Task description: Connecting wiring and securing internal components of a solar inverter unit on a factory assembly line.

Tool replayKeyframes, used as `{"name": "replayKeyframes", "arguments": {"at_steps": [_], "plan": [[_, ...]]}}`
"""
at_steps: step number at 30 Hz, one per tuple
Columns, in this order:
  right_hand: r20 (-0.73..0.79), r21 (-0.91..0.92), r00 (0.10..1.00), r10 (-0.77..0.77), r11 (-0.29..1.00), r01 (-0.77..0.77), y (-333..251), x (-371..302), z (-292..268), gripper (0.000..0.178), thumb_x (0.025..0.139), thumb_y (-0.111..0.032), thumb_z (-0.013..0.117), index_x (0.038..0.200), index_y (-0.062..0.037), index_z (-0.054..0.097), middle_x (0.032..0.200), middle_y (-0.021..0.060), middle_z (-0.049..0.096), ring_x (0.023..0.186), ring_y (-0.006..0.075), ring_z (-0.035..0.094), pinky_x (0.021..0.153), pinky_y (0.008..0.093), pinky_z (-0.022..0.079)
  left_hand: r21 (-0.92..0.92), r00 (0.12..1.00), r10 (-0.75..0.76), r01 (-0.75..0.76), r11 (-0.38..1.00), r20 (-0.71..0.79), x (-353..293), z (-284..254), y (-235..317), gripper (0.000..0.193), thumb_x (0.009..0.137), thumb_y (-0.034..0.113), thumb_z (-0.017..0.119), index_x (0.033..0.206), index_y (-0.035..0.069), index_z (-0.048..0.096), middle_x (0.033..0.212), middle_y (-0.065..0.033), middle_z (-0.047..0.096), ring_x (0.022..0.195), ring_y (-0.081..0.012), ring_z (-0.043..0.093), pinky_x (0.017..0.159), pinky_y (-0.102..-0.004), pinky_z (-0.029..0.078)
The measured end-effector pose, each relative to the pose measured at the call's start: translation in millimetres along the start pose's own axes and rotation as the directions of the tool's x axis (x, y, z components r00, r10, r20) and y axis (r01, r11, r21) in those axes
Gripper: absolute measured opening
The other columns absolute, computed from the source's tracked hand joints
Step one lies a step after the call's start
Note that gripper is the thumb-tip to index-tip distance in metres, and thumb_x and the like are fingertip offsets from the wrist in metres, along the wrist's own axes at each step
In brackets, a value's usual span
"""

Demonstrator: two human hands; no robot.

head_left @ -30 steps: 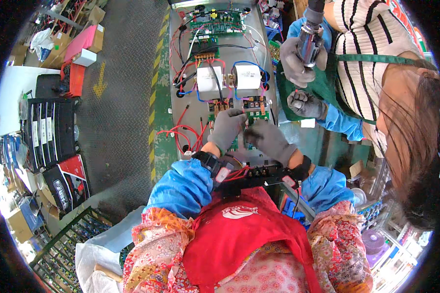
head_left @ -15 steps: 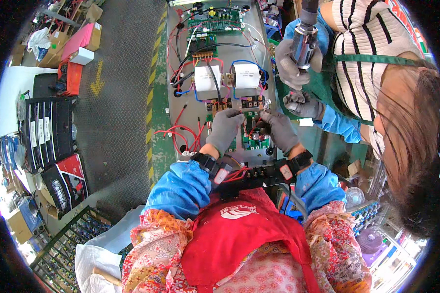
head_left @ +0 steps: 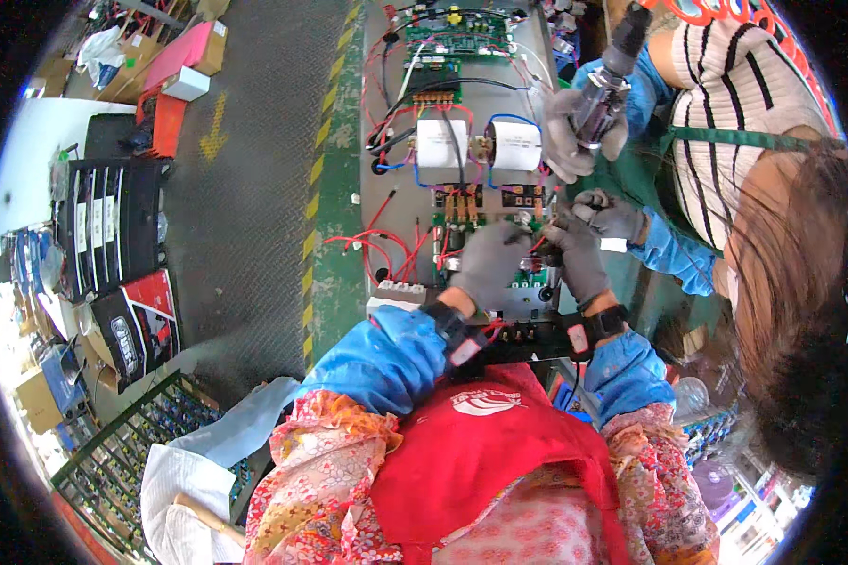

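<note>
Both gloved hands are over the near end of a metal chassis (head_left: 400,212) packed with electronics. My left hand (head_left: 490,268) is closed over a green circuit board (head_left: 449,247), fingertips together; whatever it pinches is hidden. My right hand (head_left: 579,259) is closed close beside it at the chassis's right edge, its fingers curled round something small I cannot make out. A short bit of red wire shows between the two hands. Just beyond them lie dark terminal modules (head_left: 523,196) with copper contacts and two white cylindrical capacitors (head_left: 443,144).
On the right a co-worker in grey gloves holds a power screwdriver (head_left: 601,108) over the chassis edge; their other hand (head_left: 612,215) is almost against my right hand. Loose red wires (head_left: 386,247) stick up at left. A black terminal strip (head_left: 518,334) lies at the near end.
My hands have shifted right relative to the chassis, toward its right edge and the co-worker's lower hand. The whole view has swung, so the chassis appears farther right.
</note>
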State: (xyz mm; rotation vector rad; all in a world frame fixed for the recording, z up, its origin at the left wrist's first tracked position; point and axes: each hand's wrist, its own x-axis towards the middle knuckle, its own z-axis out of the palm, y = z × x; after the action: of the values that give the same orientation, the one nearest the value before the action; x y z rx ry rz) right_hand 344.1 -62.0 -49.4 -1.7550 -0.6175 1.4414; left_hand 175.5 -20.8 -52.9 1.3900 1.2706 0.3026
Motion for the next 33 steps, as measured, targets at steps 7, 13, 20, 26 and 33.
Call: {"name": "replayKeyframes", "arguments": {"at_steps": [7,13,20,26,33], "plan": [[-0.058,-0.013,0.997,-0.058,0.998,0.057,9.6,1.1,1.4,0.019,0.084,-0.018,0.066,0.096,-0.0047,0.061,0.079,-0.0001,0.060,0.065,0.0099,0.056,0.058,0.0251,0.048,0.010,0.982,-0.030,0.029,1.000,0.188,-19.8,18.1,6.7,0.026,0.081,0.024,0.063,0.094,0.002,0.065,0.082,-0.0221,0.066,0.081,-0.0397,0.064,0.073,-0.0444,0.049],[-0.051,-0.099,0.998,0.033,0.994,-0.038,5.9,3.7,5.5,0.030,0.082,-0.022,0.067,0.103,-0.0019,0.064,0.080,0.0014,0.061,0.066,0.0104,0.056,0.058,0.0249,0.049,0.054,0.995,0.015,-0.020,0.998,0.094,-22.1,20.4,-5.1,0.023,0.081,0.020,0.063,0.094,0.001,0.065,0.076,-0.0203,0.065,0.072,-0.0358,0.065,0.068,-0.0426,0.050],[-0.058,-0.159,0.998,-0.021,0.987,0.011,14.1,7.2,2.5,0.033,0.080,-0.024,0.067,0.103,-0.0011,0.065,0.084,0.0042,0.064,0.069,0.0116,0.059,0.059,0.0259,0.049,-0.045,0.988,-0.058,0.065,0.997,0.146,-23.4,17.9,-1.9,0.023,0.083,0.018,0.062,0.098,0.001,0.065,0.079,-0.0214,0.066,0.075,-0.0361,0.065,0.069,-0.0421,0.050],[-0.087,-0.171,0.995,0.053,0.983,-0.068,20.2,10.4,-0.7,0.032,0.080,-0.023,0.067,0.102,0.0014,0.066,0.088,0.0076,0.066,0.071,0.0149,0.062,0.061,0.0265,0.052,0.002,0.992,-0.011,0.011,1.000,0.128,-22.3,18.7,-4.1,0.025,0.083,0.020,0.062,0.099,0.001,0.066,0.079,-0.0214,0.066,0.076,-0.0362,0.066,0.070,-0.0415,0.050],[-0.083,-0.281,0.995,-0.048,0.960,0.023,22.5,19.5,-2.5,0.034,0.081,-0.021,0.066,0.106,0.0024,0.066,0.093,0.0097,0.067,0.073,0.0133,0.063,0.063,0.0274,0.052,0.012,0.994,0.015,-0.017,1.000,0.106,-20.6,23.3,-13.5,0.026,0.083,0.023,0.063,0.097,0.001,0.067,0.079,-0.0185,0.067,0.075,-0.0334,0.066,0.070,-0.0401,0.050]]}}
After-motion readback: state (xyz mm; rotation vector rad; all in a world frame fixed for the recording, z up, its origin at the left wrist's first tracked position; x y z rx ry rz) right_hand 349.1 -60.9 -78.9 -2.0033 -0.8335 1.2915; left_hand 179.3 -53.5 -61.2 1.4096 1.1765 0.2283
